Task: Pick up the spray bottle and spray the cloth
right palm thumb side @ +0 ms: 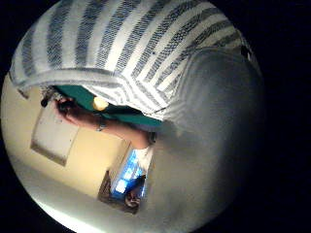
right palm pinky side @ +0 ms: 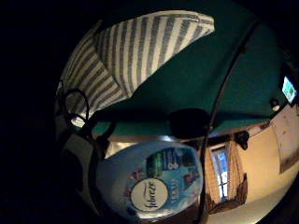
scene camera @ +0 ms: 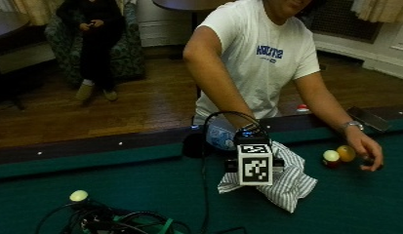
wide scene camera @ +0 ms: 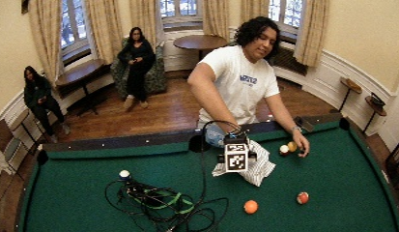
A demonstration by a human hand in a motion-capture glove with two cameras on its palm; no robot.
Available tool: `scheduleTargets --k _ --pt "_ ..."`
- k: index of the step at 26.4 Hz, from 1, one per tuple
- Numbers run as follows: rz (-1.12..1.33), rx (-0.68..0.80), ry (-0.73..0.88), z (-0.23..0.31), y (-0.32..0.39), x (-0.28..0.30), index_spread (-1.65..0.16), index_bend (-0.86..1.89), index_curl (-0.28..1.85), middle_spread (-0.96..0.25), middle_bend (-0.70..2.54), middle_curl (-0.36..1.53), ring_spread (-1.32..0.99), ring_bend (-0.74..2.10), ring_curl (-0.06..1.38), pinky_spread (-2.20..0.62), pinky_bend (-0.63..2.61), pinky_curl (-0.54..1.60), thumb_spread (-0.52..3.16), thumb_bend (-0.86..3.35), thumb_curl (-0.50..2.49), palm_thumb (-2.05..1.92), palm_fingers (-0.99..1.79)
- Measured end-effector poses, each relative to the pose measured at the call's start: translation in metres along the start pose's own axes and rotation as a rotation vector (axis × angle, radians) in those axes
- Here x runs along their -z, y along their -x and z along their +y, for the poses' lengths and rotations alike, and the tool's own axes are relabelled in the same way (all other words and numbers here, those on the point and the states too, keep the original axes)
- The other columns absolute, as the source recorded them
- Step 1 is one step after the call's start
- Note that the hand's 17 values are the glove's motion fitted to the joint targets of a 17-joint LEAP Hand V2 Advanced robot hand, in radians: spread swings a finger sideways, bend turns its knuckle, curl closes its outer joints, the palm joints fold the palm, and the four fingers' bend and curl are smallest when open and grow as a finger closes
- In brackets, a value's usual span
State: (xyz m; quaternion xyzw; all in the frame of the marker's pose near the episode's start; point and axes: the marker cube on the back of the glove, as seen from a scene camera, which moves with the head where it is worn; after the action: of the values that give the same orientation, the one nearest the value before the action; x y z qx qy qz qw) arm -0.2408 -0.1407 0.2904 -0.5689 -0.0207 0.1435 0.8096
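Febreze spray bottle [scene camera: 218,136] upright at the pool table's [scene camera: 357,204] far rail, gloved right hand [scene camera: 250,141] at it, grip hidden, striped cloth [scene camera: 289,183] just beside on the felt.

Blue-and-white striped cloth [scene camera: 279,180] on the green table [scene camera: 155,180], pale blue spray bottle [scene camera: 220,136] (white oval label), yellow ball [scene camera: 346,152], orange ball [wide scene camera: 250,206].

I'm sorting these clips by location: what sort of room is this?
Probably a lounge or games room: a pool table with green felt and balls, curtained windows, an armchair.
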Motion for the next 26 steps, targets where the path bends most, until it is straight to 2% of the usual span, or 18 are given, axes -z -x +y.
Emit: scheduleTargets --k 5,9,17,26 --pt "-0.020 0.018 -0.029 0.010 0.002 0.009 -0.28 0.25 0.62 -0.19 0.70 0.58 -0.21 0.84 0.49 -0.30 0.54 0.43 0.51 -0.02 0.79 0.93 1.38" --pt "-0.094 0.113 -0.069 0.038 0.016 0.033 -0.28 0.24 0.62 -0.19 0.71 0.58 -0.21 0.84 0.49 -0.31 0.54 0.43 0.51 -0.02 0.80 0.93 1.38" --pt "-0.295 0.497 -0.341 0.098 0.077 0.101 -0.28 0.23 0.63 -0.20 0.71 0.58 -0.21 0.83 0.49 -0.31 0.54 0.43 0.51 -0.03 0.81 0.93 1.38" --pt "-0.513 0.875 -0.558 0.127 0.166 0.138 -0.29 0.23 0.65 -0.20 0.70 0.58 -0.21 0.83 0.49 -0.31 0.53 0.43 0.52 -0.03 0.81 0.92 1.38"
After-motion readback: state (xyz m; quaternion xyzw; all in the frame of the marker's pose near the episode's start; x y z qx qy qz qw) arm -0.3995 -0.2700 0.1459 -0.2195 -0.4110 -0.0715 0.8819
